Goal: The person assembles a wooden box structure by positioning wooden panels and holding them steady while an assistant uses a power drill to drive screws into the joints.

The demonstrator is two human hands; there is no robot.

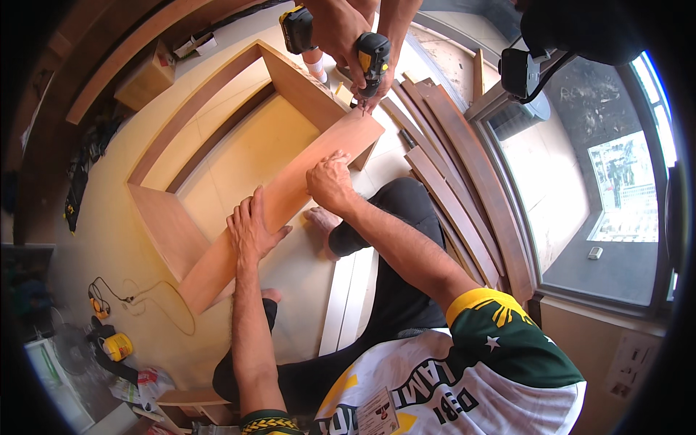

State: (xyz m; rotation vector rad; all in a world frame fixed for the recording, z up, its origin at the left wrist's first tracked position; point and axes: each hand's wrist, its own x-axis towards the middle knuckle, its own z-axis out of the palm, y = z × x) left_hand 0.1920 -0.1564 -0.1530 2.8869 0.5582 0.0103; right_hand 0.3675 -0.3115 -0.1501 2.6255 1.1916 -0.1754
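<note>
A long wooden board [296,177] lies slantwise along the near side of a rectangular wooden frame [161,217]. My left hand [250,228] spans the board's lower half, fingers over its far edge and thumb by its near edge. Farther up, my right hand [330,180] grips the near edge with curled fingers. At the top, another person's hand [341,36] holds a black and yellow cordless drill [373,61]. Its tip points down at the board's far end, where that person's other hand [368,100] is partly hidden behind the drill.
Several brown planks [464,170] lie stacked at right beside a glass door [594,181]. Pale strips [348,297] lie near my legs. A thin cord [170,286] and a yellow round item [117,346] are on the floor at left. A cardboard box [148,76] stands at upper left.
</note>
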